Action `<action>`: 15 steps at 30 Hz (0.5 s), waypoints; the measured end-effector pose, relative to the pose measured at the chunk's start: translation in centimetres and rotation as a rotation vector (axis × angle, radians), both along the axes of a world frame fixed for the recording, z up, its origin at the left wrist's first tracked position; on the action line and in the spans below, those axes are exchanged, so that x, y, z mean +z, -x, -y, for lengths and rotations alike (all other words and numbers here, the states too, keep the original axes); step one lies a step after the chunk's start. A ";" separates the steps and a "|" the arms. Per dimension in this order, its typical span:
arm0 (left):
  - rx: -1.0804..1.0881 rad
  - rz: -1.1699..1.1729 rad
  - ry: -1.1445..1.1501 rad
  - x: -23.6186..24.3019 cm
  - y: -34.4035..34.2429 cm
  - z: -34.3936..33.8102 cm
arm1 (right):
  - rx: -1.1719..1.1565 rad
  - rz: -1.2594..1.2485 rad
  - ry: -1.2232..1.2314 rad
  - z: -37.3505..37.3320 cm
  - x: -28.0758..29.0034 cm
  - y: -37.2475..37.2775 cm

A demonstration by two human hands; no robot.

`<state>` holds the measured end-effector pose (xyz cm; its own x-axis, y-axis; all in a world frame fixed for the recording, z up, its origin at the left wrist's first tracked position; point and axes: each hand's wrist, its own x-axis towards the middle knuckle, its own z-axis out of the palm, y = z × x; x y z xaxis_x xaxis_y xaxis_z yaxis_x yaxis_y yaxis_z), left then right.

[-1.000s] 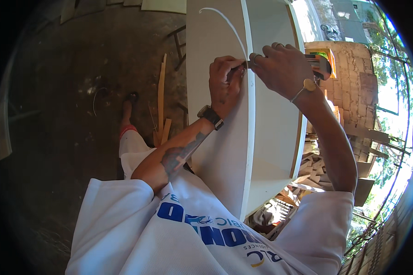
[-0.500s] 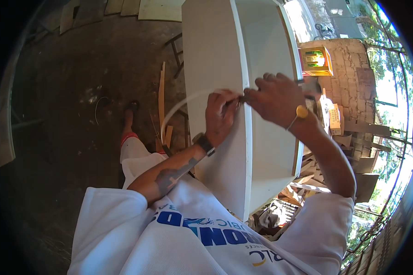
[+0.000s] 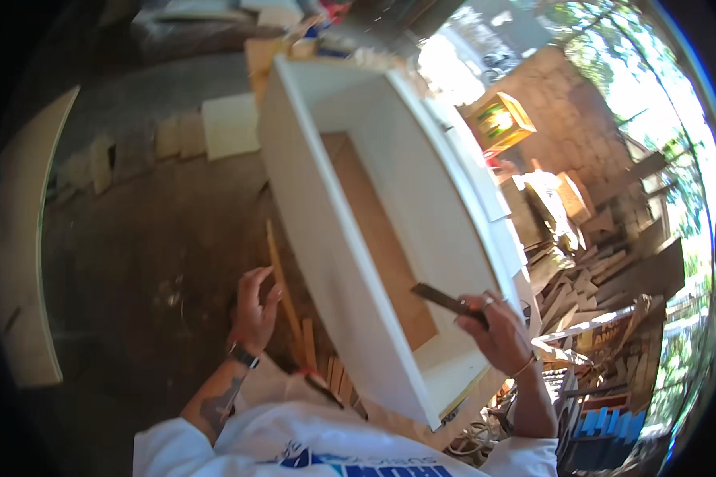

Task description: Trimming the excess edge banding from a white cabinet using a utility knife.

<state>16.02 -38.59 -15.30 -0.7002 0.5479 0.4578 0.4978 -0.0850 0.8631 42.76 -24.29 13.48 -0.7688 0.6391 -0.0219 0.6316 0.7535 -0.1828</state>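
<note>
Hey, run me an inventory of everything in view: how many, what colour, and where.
open box: one, white, brown panel inside, centre
hand tool: one, dark, in the right hand
wood strips: several, tan, left of the box
large board: one, pale, far left
square board: one, cream, upper left of centre
crate: one, yellow, upper right
wall: one, brown, upper right
wood scraps: many, tan and brown, right
blurred items: several, blue, lower right
shirt: one, white and blue, bottom
left hand: one, bare, open, lower left of centre
right hand: one, bare, closed on the tool, right of centre
</note>
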 end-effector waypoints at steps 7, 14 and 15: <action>-0.274 -0.785 -0.080 5.3 9.0 -12.2 | -0.464 -0.389 0.178 4.2 0.2 -3.7; -0.939 -1.036 -0.255 8.4 13.4 -21.8 | -0.631 -1.272 0.572 6.9 -3.0 3.7; -0.973 -1.055 -0.257 8.3 13.8 -22.4 | -0.630 -1.318 0.607 6.8 -4.0 5.4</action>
<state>2.18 -16.17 -6.96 0.6081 0.4251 0.6704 0.5345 -0.8437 0.0501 37.32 -31.13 9.45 -0.0799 0.9951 0.0590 -0.0372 0.0561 -0.9977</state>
